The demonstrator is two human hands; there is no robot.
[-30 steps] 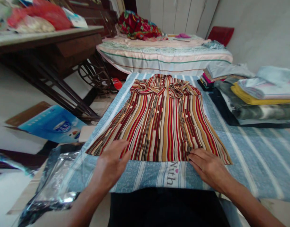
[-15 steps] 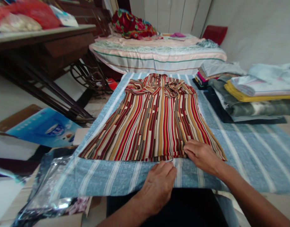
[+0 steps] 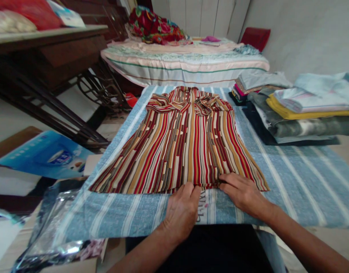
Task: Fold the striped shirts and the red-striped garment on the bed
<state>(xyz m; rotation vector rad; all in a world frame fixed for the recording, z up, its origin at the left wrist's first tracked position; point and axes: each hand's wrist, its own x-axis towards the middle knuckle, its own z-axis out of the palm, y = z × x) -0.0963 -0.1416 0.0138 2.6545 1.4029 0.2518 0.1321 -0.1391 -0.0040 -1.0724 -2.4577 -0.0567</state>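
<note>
A red, tan and cream striped garment (image 3: 188, 144) lies flat, collar away from me, on a blue striped cloth (image 3: 290, 178). My left hand (image 3: 182, 211) is at the middle of the near hem. Its fingers are held together and curl onto the hem's edge, with the tips hidden against the fabric. My right hand (image 3: 242, 194) rests just to the right. Its fingers are stretched out flat and point left onto the hem near the garment's right corner. The two hands are close together but do not touch.
Folded clothes (image 3: 299, 110) are stacked at the right on the cloth. A bed (image 3: 185, 60) with a floral bundle stands behind. A dark wooden sewing table (image 3: 49, 57) is at the left. A blue box (image 3: 43, 155) and a shiny plastic bag (image 3: 57, 223) lie at the lower left.
My left hand has moved from the hem's left part to its middle, next to my right hand. The right hand has shifted slightly left along the hem.
</note>
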